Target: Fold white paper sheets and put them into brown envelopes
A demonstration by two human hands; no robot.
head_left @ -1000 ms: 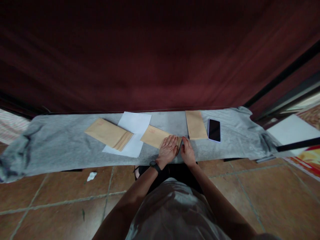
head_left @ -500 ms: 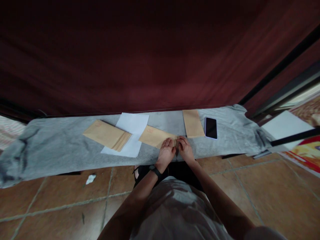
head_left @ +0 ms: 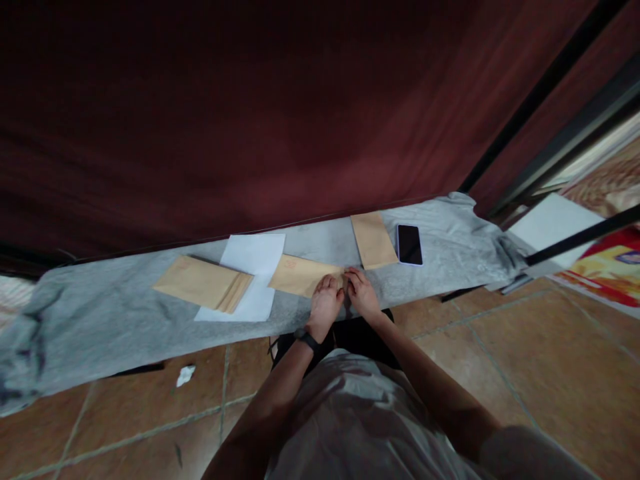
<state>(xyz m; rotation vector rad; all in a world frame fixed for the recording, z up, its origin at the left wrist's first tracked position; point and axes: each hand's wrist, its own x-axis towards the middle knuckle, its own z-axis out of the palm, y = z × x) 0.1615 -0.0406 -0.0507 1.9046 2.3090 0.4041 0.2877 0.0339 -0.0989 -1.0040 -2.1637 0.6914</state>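
A brown envelope (head_left: 295,275) lies on the grey cloth (head_left: 115,313) right in front of me. My left hand (head_left: 325,305), with a dark watch on its wrist, has its fingers curled down on the envelope's right end. My right hand (head_left: 363,295) meets it there, its fingers pinched on the same end. What lies under the fingertips is hidden.
A stack of brown envelopes (head_left: 203,283) rests to the left, partly on white sheets of paper (head_left: 253,263). A single brown envelope (head_left: 373,239) and a dark phone (head_left: 409,244) lie to the right. A dark red curtain (head_left: 250,120) hangs behind. Tiled floor (head_left: 525,347) below, with a scrap of paper (head_left: 185,375).
My left hand went from flat on the envelope to curled at its right end. My right hand closed in against it. The view tilted, so the table now slants up to the right.
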